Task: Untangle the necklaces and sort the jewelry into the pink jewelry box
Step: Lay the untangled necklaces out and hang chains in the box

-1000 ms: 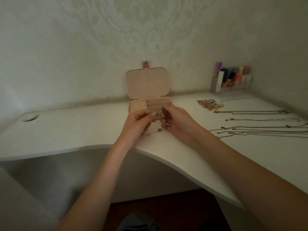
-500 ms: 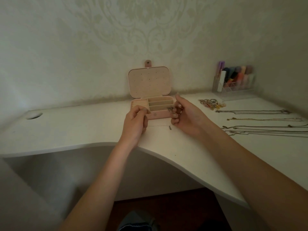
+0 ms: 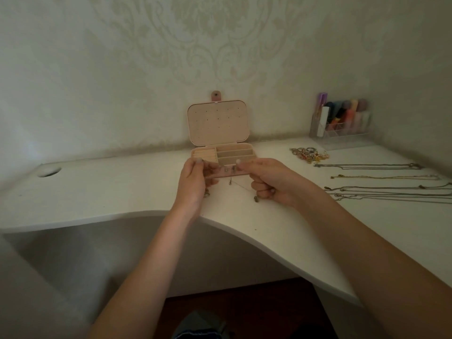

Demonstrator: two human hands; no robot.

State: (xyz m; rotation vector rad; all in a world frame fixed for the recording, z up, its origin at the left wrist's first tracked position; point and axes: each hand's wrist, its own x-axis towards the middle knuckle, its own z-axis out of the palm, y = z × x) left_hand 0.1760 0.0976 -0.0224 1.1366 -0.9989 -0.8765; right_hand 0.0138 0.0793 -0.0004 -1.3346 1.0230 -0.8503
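Hands at frame centre, both raised just in front of the pink jewelry box (image 3: 221,152) — left hand (image 3: 193,182) and right hand (image 3: 269,182) each pinch an end of a thin necklace chain (image 3: 241,186) between thumb and forefinger, other fingers curled in. Chain is stretched taut between them, probably to check it is free of knots before it goes into a compartment. Small charms or clasps hang off it: one at centre (image 3: 230,181), another below the right hand (image 3: 256,198); too small to say which is which. Something also dangles under the left hand, unclear.

Box sits open at centre, lid (image 3: 218,123) propped upright against the wall so the dotted earring panel faces out. Base shows ring rolls on the left and slotted compartments on the right, seemingly empty.

Right side of frame: straightened chains (image 3: 381,187) laid out in parallel rows, apart from each other — looks like the untangled ones waiting for sorting. Above them a heap of small jewelry (image 3: 308,154), unsorted.

White desk (image 3: 110,192) with curved front edge, cable hole (image 3: 49,171) at left. Clear organizer (image 3: 341,126) with coloured tubes at upper right corner. Pale damask wallpaper (image 3: 220,45), dim light
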